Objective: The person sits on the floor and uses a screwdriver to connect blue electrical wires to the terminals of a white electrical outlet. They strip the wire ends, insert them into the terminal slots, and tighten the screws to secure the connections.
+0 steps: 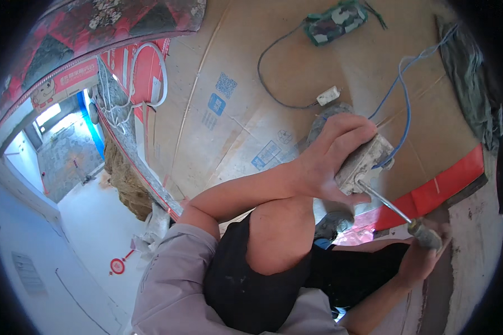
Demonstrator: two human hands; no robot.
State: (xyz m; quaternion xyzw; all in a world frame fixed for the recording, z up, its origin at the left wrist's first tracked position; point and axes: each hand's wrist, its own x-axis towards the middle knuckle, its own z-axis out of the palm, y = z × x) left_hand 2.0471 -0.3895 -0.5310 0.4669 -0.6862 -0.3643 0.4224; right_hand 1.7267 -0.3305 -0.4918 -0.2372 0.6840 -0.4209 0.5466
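A pale grey, dirty, box-shaped thing (378, 149) is in the person's left hand (321, 162). The left hand's fingers bend over the top of the box, and the thumb is along its near side, so they hold it between them. A long screwdriver with a thin silver metal rod and a dull grey-green handle (427, 235) slants down and right from the box. Its tip end is at the near end of the box, but I cannot tell if it sits in a screw. The right hand (420, 261), below and right of the box, has its fingers wrapped around the handle. A thin blue wire (408, 103) comes out of the box and loops up and right of it.

A bare knee (279, 234) is below and left of the box, and a dark shoe (334, 224) is just below it. A flat red strip (441, 187) lies to its lower right. A small white block (328, 96) on a dark cord is above and left of the box. Farther above is a green, brown and white camouflage cloth pouch (336, 23). A big brown cardboard sheet (235, 33) spreads above and left of the box. A crumpled dark green cloth (472, 84) is to its upper right.
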